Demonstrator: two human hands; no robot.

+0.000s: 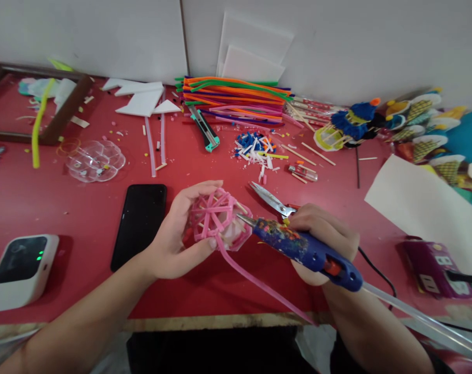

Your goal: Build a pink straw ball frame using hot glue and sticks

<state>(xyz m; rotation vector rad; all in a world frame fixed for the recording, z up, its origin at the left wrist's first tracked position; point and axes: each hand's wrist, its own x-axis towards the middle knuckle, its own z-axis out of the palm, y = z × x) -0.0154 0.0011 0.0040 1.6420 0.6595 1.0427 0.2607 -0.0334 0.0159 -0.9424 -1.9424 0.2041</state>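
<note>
My left hand point(177, 236) is closed round a pink ball-shaped frame of straws point(218, 218), thumb at its underside, fingers over the top. A long pink straw point(259, 283) trails from the frame toward the table's front edge. My right hand point(323, 234) grips a blue hot glue gun point(306, 249) spattered with paint. Its metal nozzle touches the right side of the frame. A clear glue stick point(422, 319) sticks out of the gun's back end.
Scissors point(270, 200) lie just behind the right hand. A black phone point(140, 223) lies left of the frame, a white device point(19, 267) further left. Farther back are coloured straws point(236, 96), cut straw bits point(255, 148), a utility knife point(204, 129), and a purple power strip point(434, 267) right.
</note>
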